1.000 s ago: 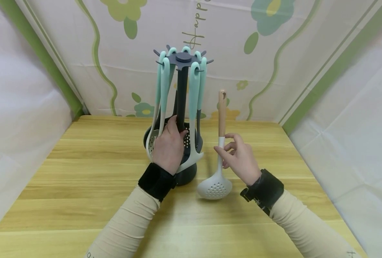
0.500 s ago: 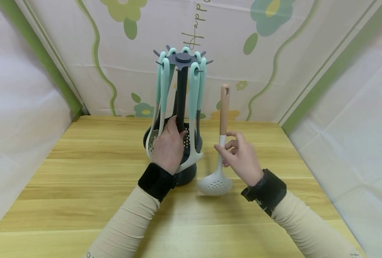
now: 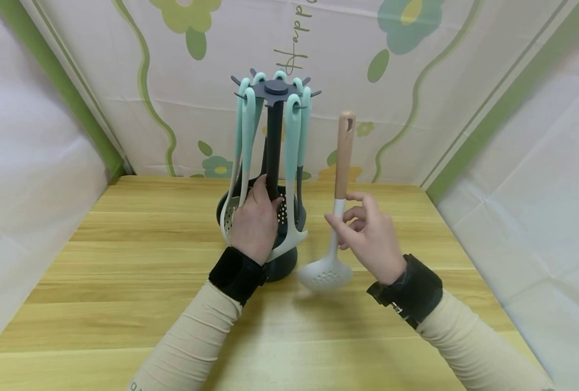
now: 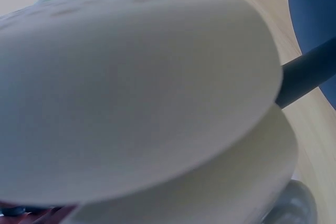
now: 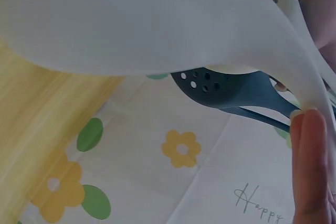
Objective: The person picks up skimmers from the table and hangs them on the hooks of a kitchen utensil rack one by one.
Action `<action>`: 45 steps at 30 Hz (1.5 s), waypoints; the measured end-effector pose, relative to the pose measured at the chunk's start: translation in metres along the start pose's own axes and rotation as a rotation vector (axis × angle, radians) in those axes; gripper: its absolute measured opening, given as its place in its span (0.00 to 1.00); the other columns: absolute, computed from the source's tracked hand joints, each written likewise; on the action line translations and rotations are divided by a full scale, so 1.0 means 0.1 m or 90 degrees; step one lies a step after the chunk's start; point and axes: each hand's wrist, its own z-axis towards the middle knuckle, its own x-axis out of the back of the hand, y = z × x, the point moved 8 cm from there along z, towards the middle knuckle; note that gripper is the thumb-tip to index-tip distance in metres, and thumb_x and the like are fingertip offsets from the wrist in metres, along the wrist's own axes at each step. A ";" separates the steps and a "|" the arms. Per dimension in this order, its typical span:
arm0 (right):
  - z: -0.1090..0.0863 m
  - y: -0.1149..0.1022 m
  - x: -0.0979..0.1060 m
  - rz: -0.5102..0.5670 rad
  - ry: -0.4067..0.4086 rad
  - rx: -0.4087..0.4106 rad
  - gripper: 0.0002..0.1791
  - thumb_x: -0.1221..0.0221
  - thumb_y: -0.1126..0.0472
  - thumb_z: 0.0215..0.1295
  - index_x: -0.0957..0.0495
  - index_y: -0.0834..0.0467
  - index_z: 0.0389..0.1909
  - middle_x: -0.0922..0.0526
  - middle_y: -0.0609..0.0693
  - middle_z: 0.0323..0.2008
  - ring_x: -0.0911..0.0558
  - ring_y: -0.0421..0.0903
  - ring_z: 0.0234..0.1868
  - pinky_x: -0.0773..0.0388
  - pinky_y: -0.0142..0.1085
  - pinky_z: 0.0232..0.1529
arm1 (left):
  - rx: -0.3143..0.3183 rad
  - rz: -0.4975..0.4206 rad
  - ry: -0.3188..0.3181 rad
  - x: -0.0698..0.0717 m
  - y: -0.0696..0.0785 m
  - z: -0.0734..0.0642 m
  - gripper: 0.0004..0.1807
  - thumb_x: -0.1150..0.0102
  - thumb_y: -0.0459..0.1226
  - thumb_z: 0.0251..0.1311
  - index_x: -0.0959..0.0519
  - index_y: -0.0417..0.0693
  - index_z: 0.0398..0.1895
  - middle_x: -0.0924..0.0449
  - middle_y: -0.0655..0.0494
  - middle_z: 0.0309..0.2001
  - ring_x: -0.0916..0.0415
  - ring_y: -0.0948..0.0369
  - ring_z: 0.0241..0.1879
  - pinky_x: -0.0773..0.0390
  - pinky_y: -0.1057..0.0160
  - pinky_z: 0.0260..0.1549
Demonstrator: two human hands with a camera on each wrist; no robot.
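Observation:
A dark utensil stand (image 3: 274, 146) carries several mint-handled utensils hung from its top hooks. My left hand (image 3: 255, 220) grips the lower part of the stand's post; some fingers are hidden by the hanging utensils. In my right hand (image 3: 370, 233), the thumb and fingers pinch the white neck of a skimmer (image 3: 326, 273) with a wooden handle. Its perforated bowl hangs down, a little above the table, with the handle upright and leaning slightly right. From close up, the right wrist view shows the skimmer's pale bowl (image 5: 131, 24) and my fingers (image 5: 312, 161) on its neck.
The stand's round dark base (image 3: 284, 265) sits on a wood-grain table (image 3: 99, 282). A white flower-print cloth (image 3: 338, 49) rises behind the table, with white cloth walls on both sides. A hanging white ladle (image 3: 289, 244) faces the skimmer.
My right hand has lifted the skimmer from the table, its handle tipping slightly to the right. My left hand has stayed in place on the stand.

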 end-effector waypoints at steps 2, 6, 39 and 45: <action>-0.01 -0.05 0.01 0.000 0.008 0.012 0.26 0.35 0.63 0.65 0.34 0.66 0.59 0.15 0.60 0.29 0.18 0.42 0.18 0.17 0.32 0.22 | -0.001 -0.002 0.001 0.00 0.00 0.00 0.24 0.36 0.35 0.64 0.31 0.31 0.56 0.16 0.37 0.41 0.16 0.47 0.24 0.16 0.52 0.23; -0.02 -0.14 0.04 -0.004 0.022 0.041 0.25 0.34 0.64 0.64 0.33 0.66 0.57 0.15 0.60 0.27 0.18 0.40 0.17 0.17 0.32 0.22 | -0.003 -0.003 0.001 0.00 0.00 -0.01 0.24 0.36 0.35 0.64 0.32 0.30 0.56 0.16 0.36 0.42 0.16 0.46 0.24 0.16 0.52 0.23; -0.17 -0.92 -0.13 -0.015 0.034 0.315 0.27 0.29 0.72 0.50 0.30 0.70 0.49 0.16 0.54 0.21 0.22 0.35 0.15 0.22 0.25 0.20 | 0.008 -0.029 -0.015 -0.05 -0.03 0.00 0.23 0.39 0.34 0.66 0.33 0.28 0.58 0.18 0.34 0.41 0.17 0.45 0.24 0.15 0.51 0.25; -0.16 -1.01 -0.20 -0.032 0.022 0.333 0.26 0.28 0.70 0.52 0.29 0.68 0.50 0.17 0.51 0.21 0.24 0.34 0.15 0.25 0.24 0.19 | 0.011 -0.028 -0.026 -0.07 -0.04 0.01 0.24 0.38 0.35 0.66 0.33 0.28 0.58 0.18 0.35 0.40 0.17 0.46 0.24 0.15 0.52 0.25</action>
